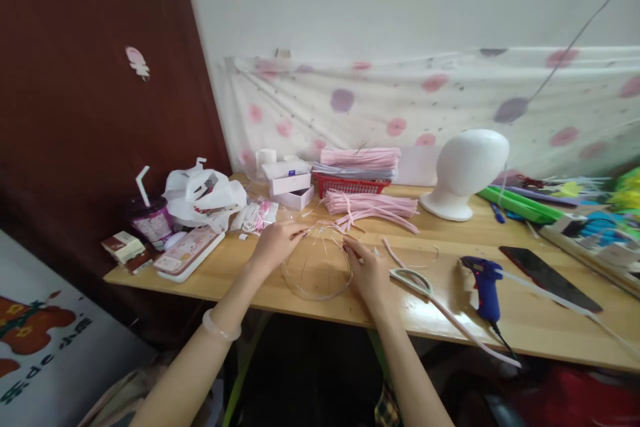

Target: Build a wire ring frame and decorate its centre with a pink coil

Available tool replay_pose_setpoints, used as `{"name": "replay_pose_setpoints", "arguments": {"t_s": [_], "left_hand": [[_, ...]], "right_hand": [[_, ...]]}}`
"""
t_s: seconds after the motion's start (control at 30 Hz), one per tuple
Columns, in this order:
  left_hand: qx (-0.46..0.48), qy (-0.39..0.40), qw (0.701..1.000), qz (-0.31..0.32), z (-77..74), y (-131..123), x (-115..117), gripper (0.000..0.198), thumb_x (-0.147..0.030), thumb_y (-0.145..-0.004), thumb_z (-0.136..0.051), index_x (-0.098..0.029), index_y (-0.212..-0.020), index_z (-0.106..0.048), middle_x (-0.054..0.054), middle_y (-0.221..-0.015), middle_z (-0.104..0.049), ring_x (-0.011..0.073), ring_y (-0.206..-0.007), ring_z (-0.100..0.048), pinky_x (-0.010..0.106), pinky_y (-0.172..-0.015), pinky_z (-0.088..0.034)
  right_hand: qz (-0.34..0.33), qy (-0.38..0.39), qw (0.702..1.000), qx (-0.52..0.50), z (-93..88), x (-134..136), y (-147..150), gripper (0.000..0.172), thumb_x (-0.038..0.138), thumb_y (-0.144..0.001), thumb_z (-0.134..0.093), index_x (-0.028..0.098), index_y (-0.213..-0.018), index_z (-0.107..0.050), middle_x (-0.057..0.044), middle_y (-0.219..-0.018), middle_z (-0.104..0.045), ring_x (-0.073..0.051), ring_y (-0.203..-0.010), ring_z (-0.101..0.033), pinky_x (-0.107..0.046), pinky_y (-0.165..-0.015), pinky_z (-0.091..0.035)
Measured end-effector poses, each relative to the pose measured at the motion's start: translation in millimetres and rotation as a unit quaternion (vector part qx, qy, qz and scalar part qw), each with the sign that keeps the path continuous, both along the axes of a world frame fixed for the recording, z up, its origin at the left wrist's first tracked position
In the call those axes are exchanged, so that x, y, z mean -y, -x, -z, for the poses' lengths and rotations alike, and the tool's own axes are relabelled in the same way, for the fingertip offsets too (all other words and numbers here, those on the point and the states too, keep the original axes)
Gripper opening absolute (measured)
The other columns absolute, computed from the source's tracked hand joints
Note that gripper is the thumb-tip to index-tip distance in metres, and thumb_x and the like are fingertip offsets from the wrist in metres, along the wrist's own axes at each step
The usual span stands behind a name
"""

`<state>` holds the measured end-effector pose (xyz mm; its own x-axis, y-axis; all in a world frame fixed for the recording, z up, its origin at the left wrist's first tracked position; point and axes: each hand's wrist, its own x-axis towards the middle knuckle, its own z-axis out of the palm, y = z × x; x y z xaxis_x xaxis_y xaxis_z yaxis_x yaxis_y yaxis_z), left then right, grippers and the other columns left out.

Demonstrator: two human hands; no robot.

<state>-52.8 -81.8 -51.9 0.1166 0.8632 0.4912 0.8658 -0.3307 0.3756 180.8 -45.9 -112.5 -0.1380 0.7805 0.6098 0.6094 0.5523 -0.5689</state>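
Note:
Both my hands hold a thin, clear hoop [320, 297] above the wooden table, its lower arc near the front edge. My left hand [280, 240] pinches the hoop's upper left side. On the upper right, my right hand [367, 268] has its fingers closed on the same hoop. Fine strands and small pale bits show along the top between my hands, too small to make out. Just right of my right hand lie scissors [413, 280] with pale handles and a long pink fuzzy stem [465, 330].
A blue glue gun [483, 287] and a dark phone [547, 277] lie right. Behind are pink stem bundles [373, 207], a red basket [350, 185] and a white foam head [467, 170]. A purple cup [153, 223] and pencil case [190, 253] stand left on the table [433, 317].

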Motion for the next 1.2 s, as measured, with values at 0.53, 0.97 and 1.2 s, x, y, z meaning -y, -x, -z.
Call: {"name": "replay_pose_setpoints", "arguments": {"t_s": [0.53, 0.97, 1.2], "left_hand": [[-0.004, 0.005, 1.0, 0.005, 5.3, 4.0, -7.2, 0.026, -0.034, -0.1, -0.06, -0.019, -0.121, -0.065, 0.01, -0.123, -0.066, 0.0212, -0.102, -0.067, 0.042, -0.089, -0.059], [0.029, -0.066, 0.995, 0.073, 10.0, -0.1, -8.7, 0.026, -0.034, -0.1, -0.061, -0.018, -0.119, -0.065, 0.009, -0.121, -0.067, 0.0209, -0.101, -0.068, 0.041, -0.088, -0.059], [0.039, -0.089, 0.989, 0.114, 19.8, 6.8, -16.5, 0.026, -0.034, -0.1, -0.06, -0.019, -0.12, -0.065, 0.009, -0.121, -0.067, 0.0205, -0.1, -0.068, 0.041, -0.087, -0.059]], "right_hand": [[0.008, -0.02, 0.999, 0.039, 9.7, 1.2, 4.6, 0.034, 0.018, -0.095, -0.051, 0.028, -0.113, -0.079, -0.005, -0.096, -0.083, -0.024, -0.08, -0.08, -0.029, -0.07, -0.058], [0.03, -0.115, 0.992, 0.036, 4.9, -0.7, 6.5, 0.034, 0.026, -0.101, -0.047, 0.022, -0.111, -0.079, -0.008, -0.092, -0.083, -0.022, -0.071, -0.078, -0.025, -0.062, -0.054], [0.032, -0.164, 0.985, 0.034, 10.9, -3.7, 4.3, 0.039, 0.026, -0.102, -0.043, 0.025, -0.106, -0.081, -0.006, -0.079, -0.082, -0.02, -0.058, -0.074, -0.025, -0.052, -0.047]]}}
